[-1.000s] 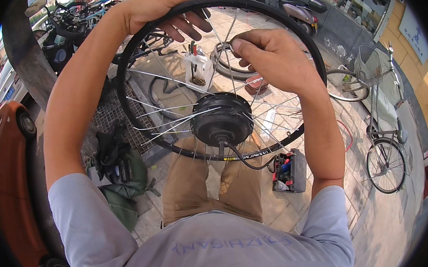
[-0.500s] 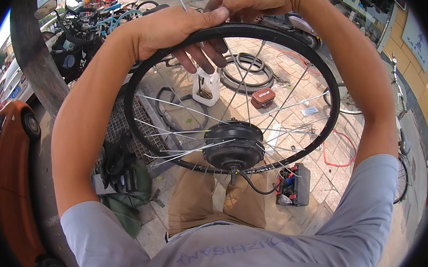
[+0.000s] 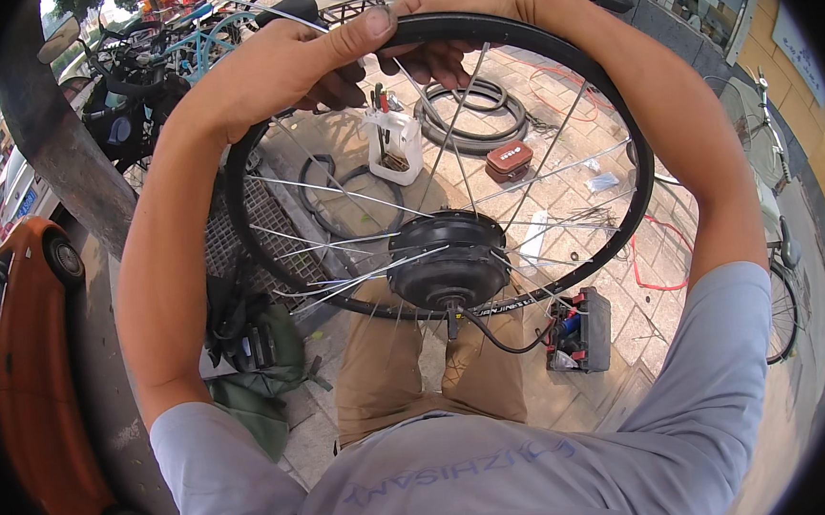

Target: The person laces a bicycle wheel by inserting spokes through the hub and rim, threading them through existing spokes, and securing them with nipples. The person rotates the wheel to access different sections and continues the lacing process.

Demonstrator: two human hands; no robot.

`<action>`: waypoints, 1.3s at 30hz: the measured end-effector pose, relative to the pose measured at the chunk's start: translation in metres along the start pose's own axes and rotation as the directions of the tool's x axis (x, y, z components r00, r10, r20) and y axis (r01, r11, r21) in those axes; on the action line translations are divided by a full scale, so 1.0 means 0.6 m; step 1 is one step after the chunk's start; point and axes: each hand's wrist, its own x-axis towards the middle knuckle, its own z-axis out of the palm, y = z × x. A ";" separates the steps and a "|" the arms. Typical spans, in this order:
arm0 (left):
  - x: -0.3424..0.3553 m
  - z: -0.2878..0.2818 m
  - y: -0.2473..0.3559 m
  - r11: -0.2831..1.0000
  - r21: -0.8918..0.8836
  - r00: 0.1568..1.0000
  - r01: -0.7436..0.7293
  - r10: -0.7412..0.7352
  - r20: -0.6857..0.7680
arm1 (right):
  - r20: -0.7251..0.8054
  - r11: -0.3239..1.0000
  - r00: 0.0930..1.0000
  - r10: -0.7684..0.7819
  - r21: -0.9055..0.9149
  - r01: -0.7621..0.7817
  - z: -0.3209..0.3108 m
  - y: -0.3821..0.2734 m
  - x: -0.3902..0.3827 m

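A black bicycle wheel rim [image 3: 602, 70] is held up before me, tilted, with a black hub motor [image 3: 446, 263] at its middle and a short cable [image 3: 497, 344] hanging from the axle. Silver spokes run from the hub; several on the left end free, short of the rim. My left hand [image 3: 271, 76] is closed round the far side of the rim, thumb on top and fingers beneath. Beside it my right hand [image 3: 471, 5] wraps over the rim, its fingertips showing underneath. One spoke [image 3: 246, 3] slants up and left past my left hand; its lower end is hidden there.
On the paving beyond lie coiled black tyres [image 3: 481, 145], a white container [image 3: 408, 170] of tools and a reddish-brown case [image 3: 509, 161]. An open toolbox [image 3: 590, 331] sits near my legs. A tree trunk [image 3: 65, 138], parked bikes [image 3: 206, 42] and an orange car [image 3: 30, 332] stand left.
The slanting spoke has tipped over to the left. My right hand has lowered over the rim, its fingers now underneath; my left hand has shifted slightly left along it.
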 end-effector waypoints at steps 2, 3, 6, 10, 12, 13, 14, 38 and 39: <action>-0.018 0.003 0.018 0.981 0.187 0.997 0.046 -0.034 -0.071 | -0.009 0.982 0.999 -0.044 -0.183 0.042 0.007 -0.013 -0.013; -0.019 0.001 0.012 0.965 0.254 0.995 0.067 -0.046 -0.090 | -0.001 0.988 0.999 -0.036 -0.151 0.036 0.012 -0.016 -0.014; -0.022 -0.005 0.002 0.991 0.129 0.998 0.023 -0.015 -0.061 | 0.071 0.975 0.991 -0.111 -0.184 0.122 0.013 -0.015 -0.012; -0.035 -0.013 -0.006 0.979 0.197 0.998 0.057 -0.048 -0.049 | 0.076 1.000 0.997 -0.023 0.019 0.022 0.014 -0.017 -0.012; -0.045 -0.010 -0.017 0.977 0.206 0.996 0.059 -0.042 -0.085 | 0.094 0.999 0.995 -0.037 0.031 0.034 0.010 -0.007 -0.010; -0.051 -0.007 -0.014 0.966 0.234 0.991 0.105 -0.082 -0.108 | 0.111 0.997 0.994 -0.018 0.072 0.010 0.007 -0.003 -0.008; -0.060 -0.005 -0.008 0.953 0.262 0.984 0.152 -0.120 -0.133 | 0.114 0.997 0.993 -0.028 0.071 0.020 0.005 0.000 -0.006; -0.039 0.291 0.015 0.753 -0.630 0.904 -0.188 -0.118 -0.411 | 0.076 0.940 0.961 -0.267 -0.200 0.277 -0.009 0.019 -0.004; -0.044 0.280 0.008 0.688 -0.698 0.902 -0.197 -0.152 -0.404 | 0.040 0.997 0.999 -0.018 0.080 0.014 0.007 0.003 0.015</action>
